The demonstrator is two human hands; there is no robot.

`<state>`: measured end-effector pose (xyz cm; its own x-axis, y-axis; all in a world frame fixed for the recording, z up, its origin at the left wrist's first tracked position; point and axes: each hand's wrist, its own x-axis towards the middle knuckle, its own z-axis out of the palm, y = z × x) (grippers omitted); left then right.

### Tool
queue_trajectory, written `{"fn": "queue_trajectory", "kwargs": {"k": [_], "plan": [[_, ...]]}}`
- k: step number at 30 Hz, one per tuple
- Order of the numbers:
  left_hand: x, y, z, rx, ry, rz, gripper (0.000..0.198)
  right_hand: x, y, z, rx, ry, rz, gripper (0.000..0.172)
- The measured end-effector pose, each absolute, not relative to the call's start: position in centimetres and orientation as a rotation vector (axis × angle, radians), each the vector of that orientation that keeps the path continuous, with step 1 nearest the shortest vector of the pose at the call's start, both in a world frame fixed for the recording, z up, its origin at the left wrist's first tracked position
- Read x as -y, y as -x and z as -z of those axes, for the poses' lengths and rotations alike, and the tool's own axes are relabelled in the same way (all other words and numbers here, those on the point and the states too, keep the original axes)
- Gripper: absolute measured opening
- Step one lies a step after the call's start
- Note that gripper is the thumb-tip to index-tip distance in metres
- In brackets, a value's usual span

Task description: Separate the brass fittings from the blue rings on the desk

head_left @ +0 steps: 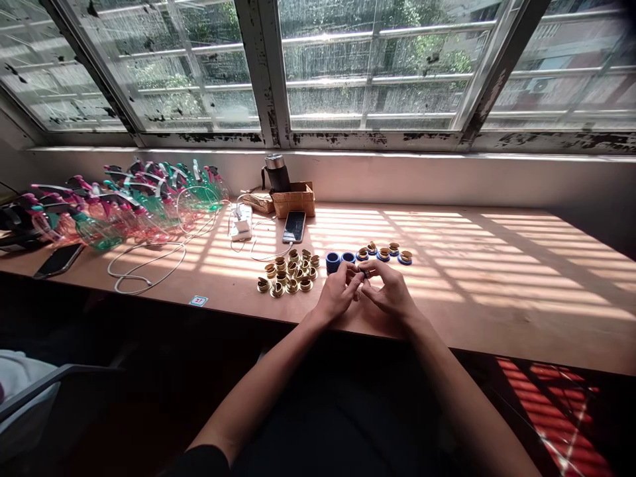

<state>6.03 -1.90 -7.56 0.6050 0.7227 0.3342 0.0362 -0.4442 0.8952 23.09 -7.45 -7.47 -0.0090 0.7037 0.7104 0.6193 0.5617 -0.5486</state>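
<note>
My left hand (338, 291) and my right hand (390, 291) meet close to the table's front edge, fingers pinched together. Between their fingertips is a small dark part (364, 273), mostly covered, so its exact kind is hard to make out. Just behind the left hand stand two stacks of blue rings (332, 260). To the left lies a group of gold-coloured metal fittings (292, 270) with tilted discs in them. Beyond the right hand sit several gold fittings set in blue rings (383, 254), spread in a loose cluster.
A phone (294, 227) on a cable lies before a cardboard box (301, 199) and a dark flask (277, 173). A white power strip (241, 222) and looped white cable (149, 283) are farther left, near many pink and green spray bottles (134, 212). Another phone (58, 260) lies at the left edge.
</note>
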Motion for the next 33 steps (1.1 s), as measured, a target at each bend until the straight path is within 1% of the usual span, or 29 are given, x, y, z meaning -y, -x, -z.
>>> {"fn": "queue_trajectory", "kwargs": {"k": [5, 13, 18, 23, 28, 31, 33], "plan": [[1.8, -6.2, 7.8, -0.620, -1.852, -0.937, 0.037, 7.6, -23.0, 7.4, 1.695, 1.127, -0.107, 0.032], [1.6, -6.0, 8.0, -0.660, -1.856, -0.939, 0.032, 7.6, -22.9, 7.3, 1.706, 1.132, -0.170, 0.031], [1.7, -5.9, 7.9, -0.658, -1.834, -0.948, 0.035, 7.7, -23.2, 7.3, 1.690, 1.162, -0.227, 0.029], [2.1, -5.8, 7.2, -0.673, -1.902, -0.987, 0.028, 8.0, -23.1, 6.8, 1.706, 1.144, -0.228, 0.025], [2.4, -5.7, 6.8, -0.674, -1.978, -1.018, 0.028, 8.3, -22.9, 6.4, 1.663, 1.189, -0.265, 0.033], [2.6, -5.7, 6.8, -0.666, -1.981, -0.995, 0.028, 8.5, -23.0, 6.3, 1.681, 1.225, -0.213, 0.030], [2.8, -5.7, 6.8, -0.683, -1.985, -0.976, 0.029, 8.6, -23.1, 6.2, 1.692, 1.225, -0.166, 0.031]]}}
